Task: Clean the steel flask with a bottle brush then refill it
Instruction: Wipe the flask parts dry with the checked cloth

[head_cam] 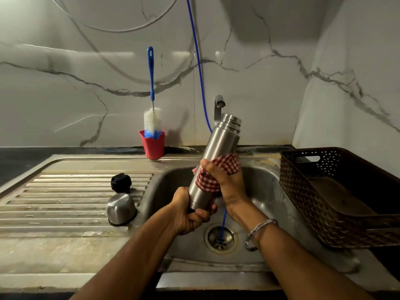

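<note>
The steel flask [218, 148] is held tilted above the sink basin [264, 191], its open threaded mouth pointing up and to the right. My left hand [190, 215] grips its base. My right hand [225, 182] grips a red-and-white checked cloth [218, 172] wrapped around the flask's middle. The bottle brush [152, 118], blue-handled with white and blue bristles, stands upright in a red cup [152, 147] at the back of the sink. The flask's steel cup lid [121, 208] and black stopper [121, 182] sit on the ribbed drainboard [65, 204].
A tap [219, 105] rises behind the flask's mouth. A blue hose [198, 68] hangs down the marble wall into the drain [220, 238]. A dark woven basket [337, 195] sits at the right of the sink.
</note>
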